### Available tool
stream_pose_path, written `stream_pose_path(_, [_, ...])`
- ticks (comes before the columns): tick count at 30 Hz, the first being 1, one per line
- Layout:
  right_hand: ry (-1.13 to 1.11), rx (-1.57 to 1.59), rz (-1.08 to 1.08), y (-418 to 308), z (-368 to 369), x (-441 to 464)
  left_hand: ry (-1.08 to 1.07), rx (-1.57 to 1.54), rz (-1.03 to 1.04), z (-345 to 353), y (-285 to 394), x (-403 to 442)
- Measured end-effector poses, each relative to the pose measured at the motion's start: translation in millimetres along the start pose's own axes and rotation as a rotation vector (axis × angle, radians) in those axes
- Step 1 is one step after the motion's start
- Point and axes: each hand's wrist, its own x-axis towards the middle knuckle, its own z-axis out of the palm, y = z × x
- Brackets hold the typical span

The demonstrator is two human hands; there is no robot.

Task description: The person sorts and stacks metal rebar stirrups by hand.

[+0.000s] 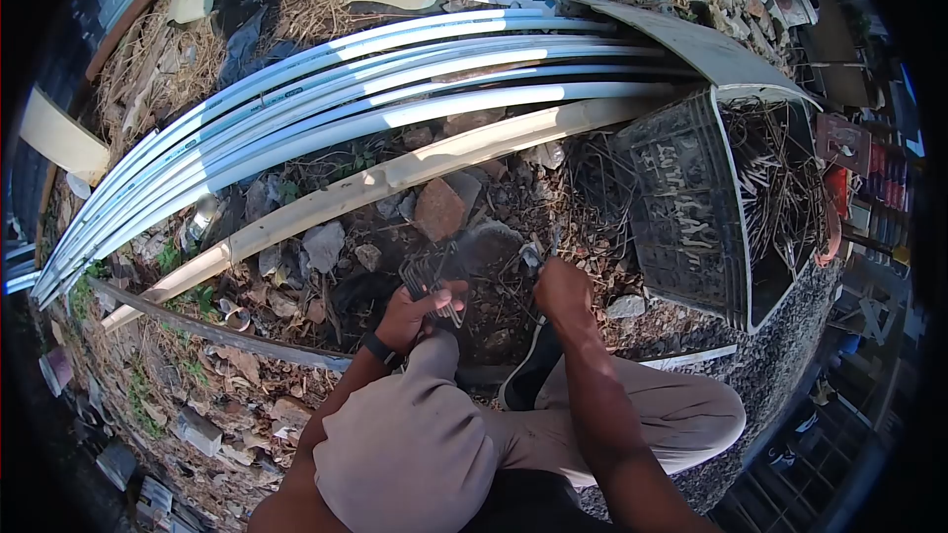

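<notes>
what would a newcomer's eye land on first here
Probably the long white plastic-looking pipes sweeping across the upper left. Next comes the dark box-shaped container at right, holding a tangle of thin brown wire-like strands. Near the centre, the left hand grips a bunch of bent grey metal rods.

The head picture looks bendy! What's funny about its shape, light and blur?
In the head view, the pale pipes look curved, probably from the wide lens, and the corners go black; in the head view, sun glares on some stretches while others sit in shade; in the head view, the bent rods in the left hand look a bit smeared.
</notes>
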Motion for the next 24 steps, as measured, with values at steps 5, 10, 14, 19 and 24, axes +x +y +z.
stream_pose_path(5, [-0.036,-0.243,-0.165,-21.7,52.2,22.6,0.004,-0.046,0.011,-2.1,-7.4,4.2])
stream_pose_path(10, [-0.171,-0.370,-0.241,4.2,37.8,28.0,-0.007,-0.115,0.046,-9.5,-16.3,3.0])
stream_pose_path(14, [-0.016,0.033,-0.044,53.8,29.7,37.5,0.004,-0.099,0.037,-2.5,-8.6,0.9])
stream_pose_path(19, [-0.226,0.434,-0.139,56.7,0.4,-3.4,-0.014,-0.058,0.034,2.4,-0.7,0.6])
stream_pose_path(24, [-0.362,1.064,-0.034,39.5,-44.2,-52.1,-0.042,0.030,-0.007,0.0,-4.0,4.1])
